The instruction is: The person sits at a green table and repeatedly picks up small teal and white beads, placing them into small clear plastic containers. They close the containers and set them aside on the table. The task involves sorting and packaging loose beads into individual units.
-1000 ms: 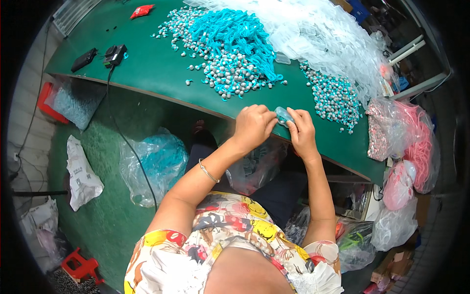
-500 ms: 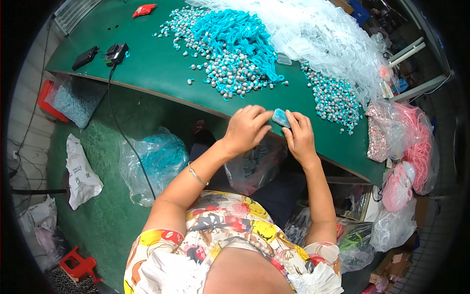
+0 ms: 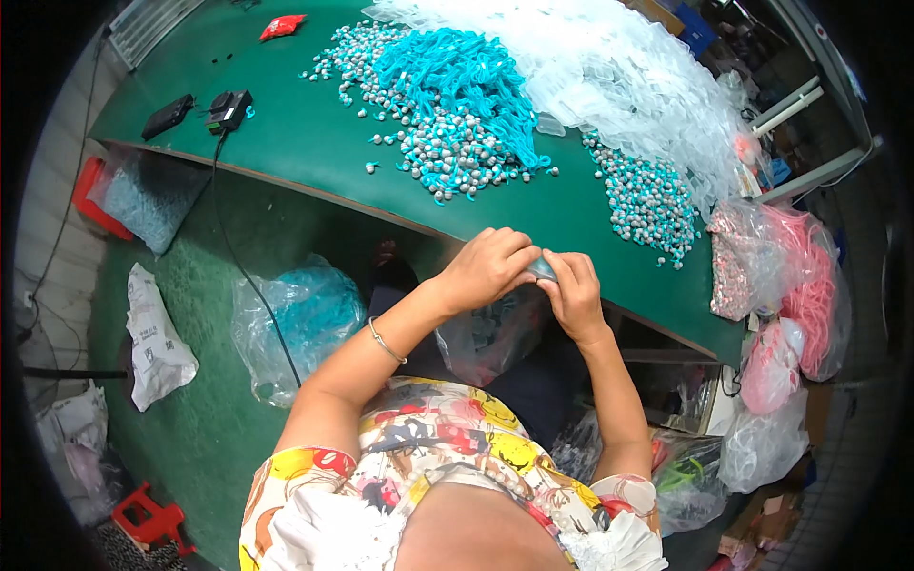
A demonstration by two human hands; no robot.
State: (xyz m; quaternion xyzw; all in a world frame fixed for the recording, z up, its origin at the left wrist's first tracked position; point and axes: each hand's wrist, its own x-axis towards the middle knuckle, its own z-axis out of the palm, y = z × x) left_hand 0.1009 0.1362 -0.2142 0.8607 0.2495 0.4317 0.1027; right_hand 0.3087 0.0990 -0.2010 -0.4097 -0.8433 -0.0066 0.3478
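At the table's front edge, my two hands meet around a small clear plastic case (image 3: 542, 267) with a bluish tint. My left hand (image 3: 488, 273) is closed, its fingers and thumb pinching the case's left end. On the opposite end my right hand (image 3: 575, 293) grips it between thumb and fingers. Most of the case is covered by my fingers, so its contents are hard to make out. Just beyond lie a heap of turquoise cords (image 3: 466, 81) and a pile of small silver-grey earphone-like pieces with turquoise tips (image 3: 457, 152).
A large mound of clear plastic cases (image 3: 628, 71) covers the table's back right. Another pile of silver-and-turquoise pieces (image 3: 649, 198) lies right of my hands. Bags of pink cords (image 3: 809, 295) hang at the right edge. A black device with a cable (image 3: 228, 109) sits left on the green table (image 3: 314, 157).
My left hand has come in from beside the case and closed on its left end. Both hands have drawn slightly nearer to me, bringing the case toward the table edge.
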